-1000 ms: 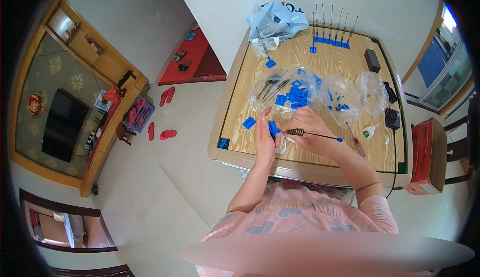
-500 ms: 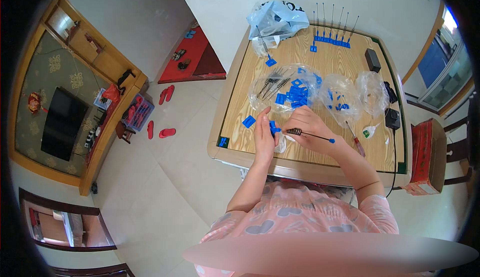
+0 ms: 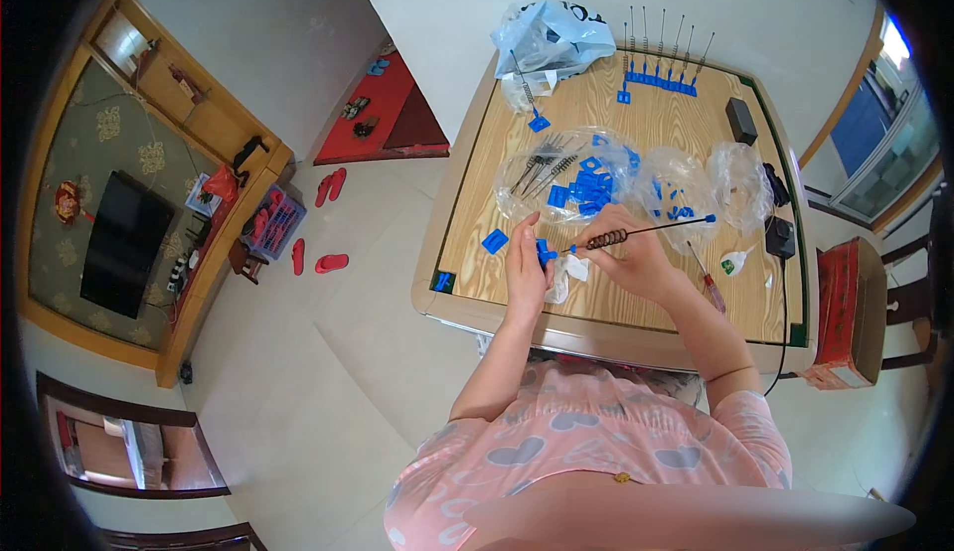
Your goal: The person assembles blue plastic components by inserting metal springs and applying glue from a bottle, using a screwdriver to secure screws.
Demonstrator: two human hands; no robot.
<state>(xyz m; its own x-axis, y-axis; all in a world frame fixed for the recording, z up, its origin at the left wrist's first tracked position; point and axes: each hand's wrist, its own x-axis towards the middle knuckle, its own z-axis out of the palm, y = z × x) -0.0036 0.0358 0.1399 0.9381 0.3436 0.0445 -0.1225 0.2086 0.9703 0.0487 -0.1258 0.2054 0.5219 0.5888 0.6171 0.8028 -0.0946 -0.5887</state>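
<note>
Near the front edge of the table, my left hand [image 3: 524,265] is closed around a small blue plastic part [image 3: 545,252]. My right hand [image 3: 633,261] pinches a thin dark rod with a coiled spring [image 3: 608,239] on it; its blue-tipped far end points right, and its thin near end faces the blue part. Whether that end touches the part is too small to tell. A loose blue square piece [image 3: 495,242] lies left of my left hand. Just beyond both hands is a clear plastic bag [image 3: 512,178] with several blue pieces [image 3: 586,191] and spring rods [image 3: 544,163].
At the table's back, several spring rods stand in a row of blue bases [image 3: 661,81]; another stands at left [image 3: 539,124]. Clear bags [image 3: 686,178], a screwdriver [image 3: 713,291], a black box [image 3: 740,120] and a corded black adapter [image 3: 780,237] occupy the right side. A blue-white bag [image 3: 556,39] sits back left.
My right hand has shifted slightly right. The rod's blue-tipped end has swung up and to the right, and its near end shows more beside the blue part. My left hand stays put.
</note>
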